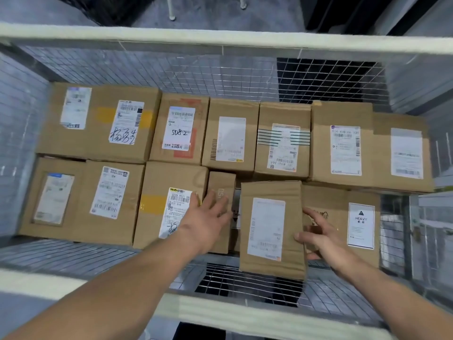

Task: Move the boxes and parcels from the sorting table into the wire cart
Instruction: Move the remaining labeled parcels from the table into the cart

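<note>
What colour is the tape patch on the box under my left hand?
Yellow tape patch, on the brown box; head view.

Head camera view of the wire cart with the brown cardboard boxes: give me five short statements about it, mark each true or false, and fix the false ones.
1. The right hand grips the edge of a flat brown cardboard parcel with a white label. True.
2. The left hand holds a roll of tape. False: it holds nothing; its open fingers rest on a narrow brown cardboard box.
3. The brown cardboard box with the white HEAVY sticker sits at the cart's far left. False: it is at the near right, beside the right hand.
4. The grey wire-mesh cart already holds many labelled boxes. True.
5. The box with the handwritten 5082 label lies in the near row. False: it is in the far row.
</note>
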